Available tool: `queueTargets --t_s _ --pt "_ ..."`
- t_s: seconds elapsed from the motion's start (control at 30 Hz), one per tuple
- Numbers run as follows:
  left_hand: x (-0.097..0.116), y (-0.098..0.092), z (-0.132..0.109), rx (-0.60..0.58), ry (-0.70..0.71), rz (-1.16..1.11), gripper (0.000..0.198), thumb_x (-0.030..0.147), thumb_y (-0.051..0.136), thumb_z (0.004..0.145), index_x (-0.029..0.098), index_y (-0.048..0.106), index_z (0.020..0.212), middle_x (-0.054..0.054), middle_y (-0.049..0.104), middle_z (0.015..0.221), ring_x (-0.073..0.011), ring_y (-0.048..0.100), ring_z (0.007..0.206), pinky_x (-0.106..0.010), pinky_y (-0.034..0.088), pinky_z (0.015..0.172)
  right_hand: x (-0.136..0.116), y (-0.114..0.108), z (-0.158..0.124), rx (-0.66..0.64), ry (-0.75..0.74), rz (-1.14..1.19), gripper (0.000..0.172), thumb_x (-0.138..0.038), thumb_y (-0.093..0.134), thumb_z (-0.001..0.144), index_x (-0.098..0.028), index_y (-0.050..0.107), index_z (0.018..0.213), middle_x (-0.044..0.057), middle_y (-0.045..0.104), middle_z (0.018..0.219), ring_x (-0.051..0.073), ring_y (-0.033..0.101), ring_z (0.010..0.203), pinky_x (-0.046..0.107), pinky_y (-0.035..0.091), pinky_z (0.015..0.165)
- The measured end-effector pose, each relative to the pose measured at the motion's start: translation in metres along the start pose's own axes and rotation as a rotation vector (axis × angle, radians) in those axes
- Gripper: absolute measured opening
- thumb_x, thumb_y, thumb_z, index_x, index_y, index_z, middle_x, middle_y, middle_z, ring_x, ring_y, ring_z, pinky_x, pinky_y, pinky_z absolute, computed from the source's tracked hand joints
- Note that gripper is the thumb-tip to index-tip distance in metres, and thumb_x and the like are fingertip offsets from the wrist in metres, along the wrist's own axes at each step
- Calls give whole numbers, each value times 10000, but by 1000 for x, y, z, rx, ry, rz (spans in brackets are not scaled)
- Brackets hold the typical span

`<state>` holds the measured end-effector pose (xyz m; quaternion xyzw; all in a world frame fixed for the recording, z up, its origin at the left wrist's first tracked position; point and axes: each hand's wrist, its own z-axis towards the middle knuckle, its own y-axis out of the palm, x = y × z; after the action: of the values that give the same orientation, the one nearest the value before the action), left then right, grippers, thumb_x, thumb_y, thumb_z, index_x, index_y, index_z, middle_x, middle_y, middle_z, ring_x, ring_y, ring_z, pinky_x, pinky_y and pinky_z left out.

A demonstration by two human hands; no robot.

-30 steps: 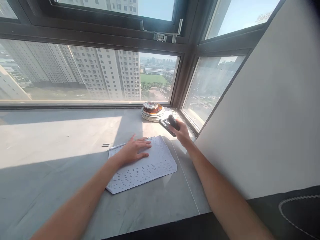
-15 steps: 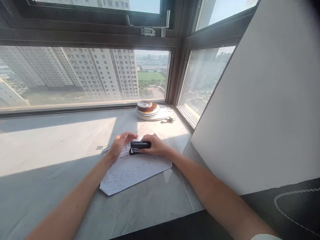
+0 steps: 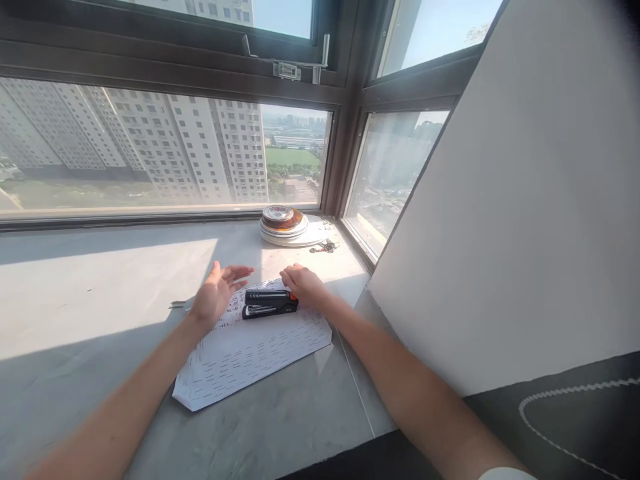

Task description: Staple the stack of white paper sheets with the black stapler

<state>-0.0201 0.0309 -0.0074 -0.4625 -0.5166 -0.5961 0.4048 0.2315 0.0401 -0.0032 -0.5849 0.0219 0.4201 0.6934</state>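
A black stapler [image 3: 270, 303] with an orange-red patch at its right end lies on a stack of white paper [image 3: 240, 363] marked with rows of short dark lines. Left of the stapler, my left hand [image 3: 215, 293] is open, palm tilted up and fingers spread, apart from it. My right hand [image 3: 303, 283] is just beyond the stapler's right end, over the far edge of the paper. Its fingers are curled together; whether anything is in them is hidden. Thin strips [image 3: 177, 305], possibly staples, lie left of the paper.
A stack of plates [image 3: 284, 230] stands near the window corner, with a bunch of keys [image 3: 325, 247] at its right. Dark window frames [image 3: 337, 160] rise behind the stone sill [image 3: 100, 280]. A slanting white wall [image 3: 500, 200] bounds the right side.
My right hand has let go of the stapler and moved beyond it, leaving it on the paper. My left hand has moved left and opened wider. The view has shifted slightly.
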Motion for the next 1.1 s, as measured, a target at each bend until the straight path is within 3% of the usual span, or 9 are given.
queueTargets --t_s 0.3,0.43,0.5,0.6,0.7,0.77,0.83,0.97,1.1 --pt "3 -6 2 38 0 -100 719 708 347 974 116 747 1057 -218 693 1314 -340 601 1294 -507 479 1089 2 3 2 -17 -13 -53 389 -283 413 1090 -211 488 715 14 541 755 167 471 823 275 331 693" --pt "2 -4 0 37 -8 -123 692 694 378 974 115 751 1036 -214 706 1289 -332 611 1281 -501 458 1113 3 -3 -3 7 -54 120 381 -369 420 1080 -200 607 795 26 621 825 175 519 859 299 395 785" --pt "1 -4 0 25 -8 -133 681 684 383 978 115 751 1049 -210 707 1289 -327 611 1283 -493 447 1127 1 -8 -7 -50 -136 267 379 -442 427 1071 -194 677 932 49 676 943 190 557 921 323 427 838" --pt "-1 -5 0 11 6 -147 664 672 387 983 120 749 1061 -204 704 1297 -319 602 1300 -485 439 1138 -6 -13 -13 -233 -269 350 398 -504 648 948 -193 681 1194 79 700 1128 222 593 1031 334 459 880" --pt "-3 -4 1 7 18 -151 638 657 393 989 131 748 1055 -194 707 1297 -314 593 1317 -486 428 1152 -13 -10 -18 -297 -272 290 464 -403 751 868 -195 661 1273 69 727 1096 212 642 959 324 487 850" --pt "-3 -3 1 9 24 -151 615 643 399 996 138 746 1047 -184 713 1289 -310 592 1322 -482 415 1168 -15 -7 -19 -245 -253 266 373 -325 704 900 -206 675 1252 47 748 1033 192 670 881 316 507 818" --pt "-1 -1 -1 20 32 -158 577 624 413 1004 150 738 1056 -168 711 1295 -299 594 1324 -468 413 1179 -16 -3 -20 -104 -256 246 354 -274 677 917 -220 670 1267 42 761 1037 190 695 877 319 532 812" --pt "5 2 -6 -46 7 -241 535 632 416 1011 198 673 1189 -137 650 1405 -284 644 1268 -474 458 1152 -16 -1 -18 244 -404 43 413 -141 533 979 -247 621 1368 79 720 1285 236 646 1229 414 527 993" --pt "8 5 -9 -186 -122 -252 611 698 370 996 218 614 1286 -157 652 1393 -293 702 1168 -498 531 1064 -18 -3 -17 283 -510 -280 506 -30 451 985 -264 617 1402 84 693 1350 251 566 1351 463 484 1047"
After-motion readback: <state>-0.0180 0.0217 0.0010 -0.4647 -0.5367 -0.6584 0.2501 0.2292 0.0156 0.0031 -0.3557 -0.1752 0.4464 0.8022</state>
